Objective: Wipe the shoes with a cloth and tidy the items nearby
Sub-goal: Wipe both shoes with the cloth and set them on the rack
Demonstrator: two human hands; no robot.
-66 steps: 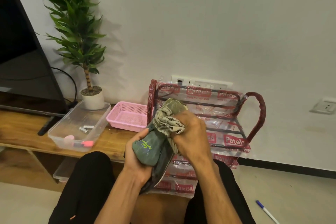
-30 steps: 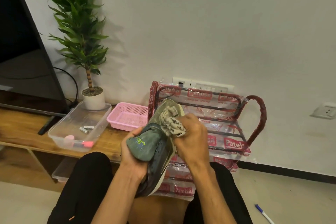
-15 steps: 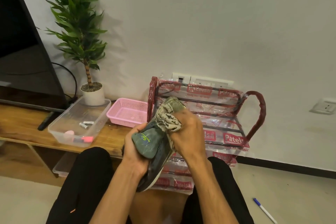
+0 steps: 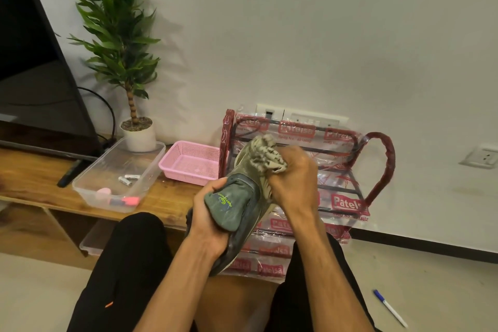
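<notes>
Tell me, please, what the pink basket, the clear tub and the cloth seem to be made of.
Pink basket: likely moulded plastic, matte; fine lattice walls.
Clear tub: likely plastic, glossy; its contents show through.
Cloth: soft fabric, probably woven or knitted; it crumples into folds.

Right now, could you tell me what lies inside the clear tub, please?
The clear tub holds two batteries, a pink-capped marker and a pale pink object; nothing in it looks covered.

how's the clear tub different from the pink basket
The clear tub has see-through solid walls; the pink basket is opaque mesh. The clear tub is longer than the pink basket. Batteries lie in the clear tub; none show in the pink basket. Both sit on the wooden shelf.
</notes>
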